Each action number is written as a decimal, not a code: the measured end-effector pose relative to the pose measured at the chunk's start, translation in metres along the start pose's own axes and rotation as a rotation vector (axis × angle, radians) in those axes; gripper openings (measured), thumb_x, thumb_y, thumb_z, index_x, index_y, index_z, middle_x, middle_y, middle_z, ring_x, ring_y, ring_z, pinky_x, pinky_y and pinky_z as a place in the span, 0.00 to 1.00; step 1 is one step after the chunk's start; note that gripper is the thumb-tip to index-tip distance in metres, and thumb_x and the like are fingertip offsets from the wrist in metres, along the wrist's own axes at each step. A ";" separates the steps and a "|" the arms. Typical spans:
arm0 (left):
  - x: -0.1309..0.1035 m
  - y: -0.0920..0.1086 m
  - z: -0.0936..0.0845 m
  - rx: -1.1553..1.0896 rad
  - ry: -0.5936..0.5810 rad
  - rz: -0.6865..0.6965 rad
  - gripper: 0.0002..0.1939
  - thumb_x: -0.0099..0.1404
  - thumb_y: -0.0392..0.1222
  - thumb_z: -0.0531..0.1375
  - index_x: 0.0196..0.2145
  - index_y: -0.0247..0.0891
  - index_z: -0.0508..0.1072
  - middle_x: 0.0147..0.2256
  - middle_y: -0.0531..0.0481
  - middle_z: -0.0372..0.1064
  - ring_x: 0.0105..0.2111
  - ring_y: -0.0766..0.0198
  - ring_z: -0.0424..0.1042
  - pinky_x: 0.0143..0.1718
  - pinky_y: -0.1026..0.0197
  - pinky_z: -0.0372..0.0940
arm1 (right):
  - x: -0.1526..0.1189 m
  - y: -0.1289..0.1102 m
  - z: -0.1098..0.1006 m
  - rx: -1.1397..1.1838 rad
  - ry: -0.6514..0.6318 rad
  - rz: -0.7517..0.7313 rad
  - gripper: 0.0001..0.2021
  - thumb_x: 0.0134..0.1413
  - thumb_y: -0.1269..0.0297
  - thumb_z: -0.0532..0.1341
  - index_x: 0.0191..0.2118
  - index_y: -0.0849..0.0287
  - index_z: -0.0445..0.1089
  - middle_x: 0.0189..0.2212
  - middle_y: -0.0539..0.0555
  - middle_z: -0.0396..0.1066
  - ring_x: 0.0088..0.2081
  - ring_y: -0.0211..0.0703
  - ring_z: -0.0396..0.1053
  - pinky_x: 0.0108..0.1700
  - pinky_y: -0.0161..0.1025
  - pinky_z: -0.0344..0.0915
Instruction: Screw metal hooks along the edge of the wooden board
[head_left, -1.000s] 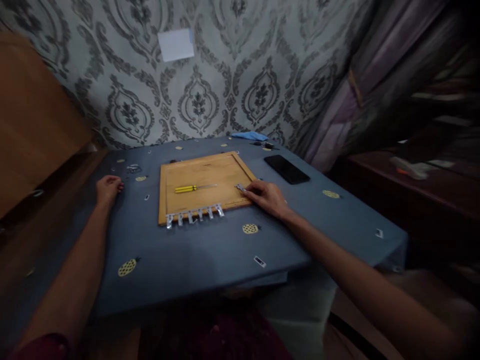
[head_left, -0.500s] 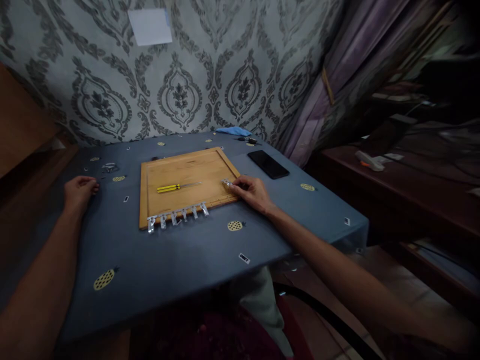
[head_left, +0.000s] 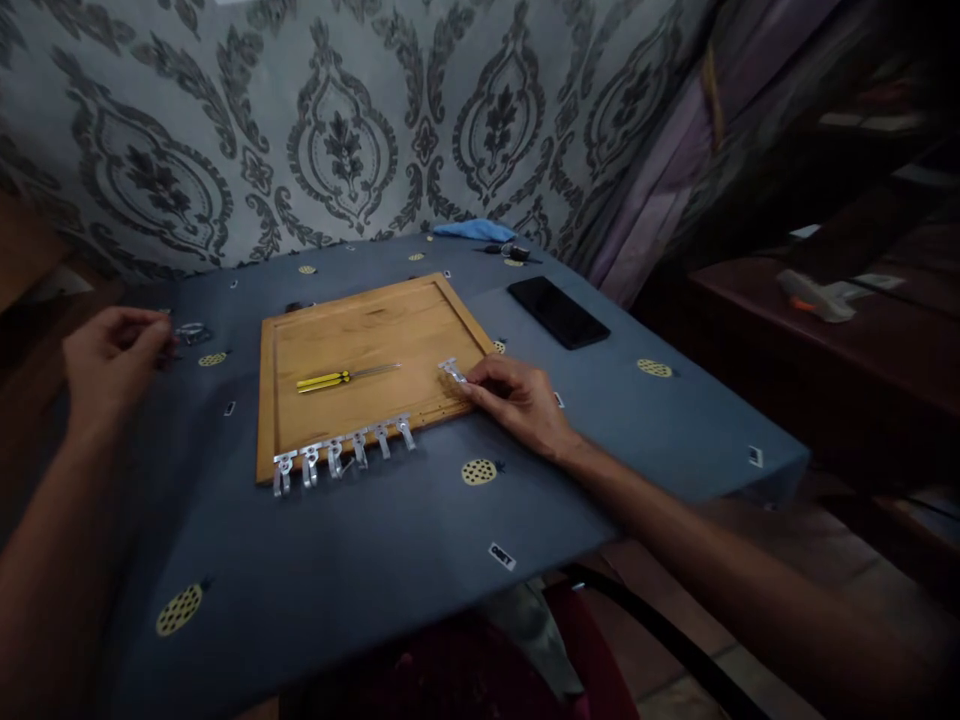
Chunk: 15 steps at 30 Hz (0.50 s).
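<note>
My right hand (head_left: 521, 400) pinches a silver metal hook (head_left: 453, 371) over the right front part of a framed wooden board (head_left: 360, 335). Along the board's front edge is a row of several similar metal hooks (head_left: 334, 457), their ends hanging past the edge. Small holes show in the wood to the right of that row. A yellow-handled screwdriver (head_left: 324, 381) lies on the board. At the table's left side, my left hand (head_left: 112, 365) has thumb and fingertips together; whatever they hold is too small to make out. Close to those fingertips lies a small clear or shiny item (head_left: 193, 333).
A blue cloth with pineapple prints covers the table (head_left: 360, 580). A black phone (head_left: 559, 311) lies to the board's right. Farther back are a blue cloth or bag (head_left: 474, 230) and a small dark object (head_left: 517, 252). The patterned wall hanging (head_left: 420, 120) closes off the back.
The view has tilted down and come closer. My left hand has risen a little toward the small shiny item. The hook in my right hand stays over the board, showing more of its length.
</note>
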<state>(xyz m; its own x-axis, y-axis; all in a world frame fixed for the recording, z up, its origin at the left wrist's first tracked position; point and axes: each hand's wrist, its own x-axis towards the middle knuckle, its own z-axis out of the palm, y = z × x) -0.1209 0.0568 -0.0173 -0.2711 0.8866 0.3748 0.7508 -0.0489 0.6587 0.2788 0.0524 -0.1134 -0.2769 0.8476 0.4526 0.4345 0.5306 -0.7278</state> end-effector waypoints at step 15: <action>-0.090 0.099 0.076 -0.027 -0.713 0.377 0.14 0.69 0.48 0.59 0.52 0.50 0.67 0.51 0.53 0.72 0.53 0.59 0.71 0.51 0.56 0.68 | -0.041 -0.041 0.018 0.239 -0.117 0.067 0.05 0.62 0.66 0.64 0.34 0.59 0.73 0.29 0.50 0.71 0.31 0.37 0.70 0.33 0.36 0.66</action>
<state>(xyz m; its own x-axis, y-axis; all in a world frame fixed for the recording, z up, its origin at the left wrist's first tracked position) 0.0237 0.0073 -0.0354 0.4545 0.8876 0.0743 0.6976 -0.4066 0.5899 0.2574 -0.0046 -0.1113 -0.3573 0.8671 0.3472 0.2445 0.4456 -0.8612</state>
